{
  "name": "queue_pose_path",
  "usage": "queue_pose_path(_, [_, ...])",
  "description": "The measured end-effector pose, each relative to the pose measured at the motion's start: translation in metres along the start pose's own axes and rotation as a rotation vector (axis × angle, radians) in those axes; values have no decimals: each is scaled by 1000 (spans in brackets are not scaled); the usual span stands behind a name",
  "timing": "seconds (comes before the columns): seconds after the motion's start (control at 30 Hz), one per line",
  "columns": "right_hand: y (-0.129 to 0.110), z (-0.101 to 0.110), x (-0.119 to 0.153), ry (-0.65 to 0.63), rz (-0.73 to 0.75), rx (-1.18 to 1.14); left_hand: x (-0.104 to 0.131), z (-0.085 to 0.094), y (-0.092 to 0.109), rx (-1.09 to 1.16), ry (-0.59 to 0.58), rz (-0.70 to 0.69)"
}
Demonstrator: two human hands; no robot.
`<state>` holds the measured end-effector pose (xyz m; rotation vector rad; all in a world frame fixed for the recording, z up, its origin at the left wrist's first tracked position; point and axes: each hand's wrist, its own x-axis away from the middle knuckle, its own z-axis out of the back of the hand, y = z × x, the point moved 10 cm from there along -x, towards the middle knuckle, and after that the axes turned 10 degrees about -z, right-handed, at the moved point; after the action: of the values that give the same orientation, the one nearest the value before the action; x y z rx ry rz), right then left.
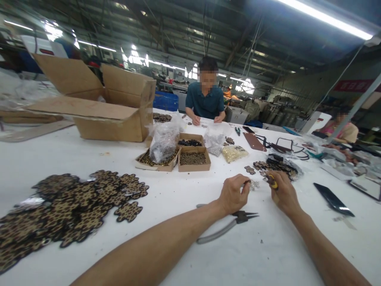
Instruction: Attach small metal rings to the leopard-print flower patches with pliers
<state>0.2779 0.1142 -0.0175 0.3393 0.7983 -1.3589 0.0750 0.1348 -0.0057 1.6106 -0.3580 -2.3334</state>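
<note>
Forearms (154, 245) angle inward; left fingers (245, 191) pinch a small dark piece (248, 181); right fingers (282, 178) curl around yellow-handled tool (273, 184)

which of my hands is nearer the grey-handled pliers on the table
Left. Your left hand is just beyond the grey-handled pliers, its wrist hiding part of a handle; your right hand is farther off, past their tips to the right.

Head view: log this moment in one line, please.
left hand: pinches small dark item; right hand: holds yellow-black tool; table: pliers, leopard-print pieces
</note>
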Motion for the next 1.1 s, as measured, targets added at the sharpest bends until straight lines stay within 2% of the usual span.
queue_pose_path(0.13, [26, 8, -2, -15, -50, 24, -1, 3, -8, 96, 14, 107])
queue_pose_path(0.23, [39, 7, -2, -80, -84, 85, 1, 2, -22, 198, 22, 285])
queue_pose_path(0.3, [47, 2, 0, -159, -111, 136, 2, -3, -33, 368, 26, 434])
queue_pose_path(0.37, [52, -1, 2, -243, -127, 167, 3, -13, -40, 628, 26, 582])
queue_pose_path(0.43, [55, -3, 5, -314, -134, 173, 2, -20, -40, 879, 12, 698])
queue_pose_path(0.5, [60, -4, 8, -363, -151, 168, -2, -20, -35, 1035, -3, 761])
queue_pose_path(0.63, [66, -3, 9, -389, -194, 161, -11, -11, -22, 1117, -21, 780])
queue_pose_path(0.9, [69, 7, 8, -440, -237, 202, -40, -2, 15, 1011, -105, 725])
queue_pose_path(1.1, [85, -5, 20, -541, -292, 144, -47, 3, 46, 973, -126, 664])
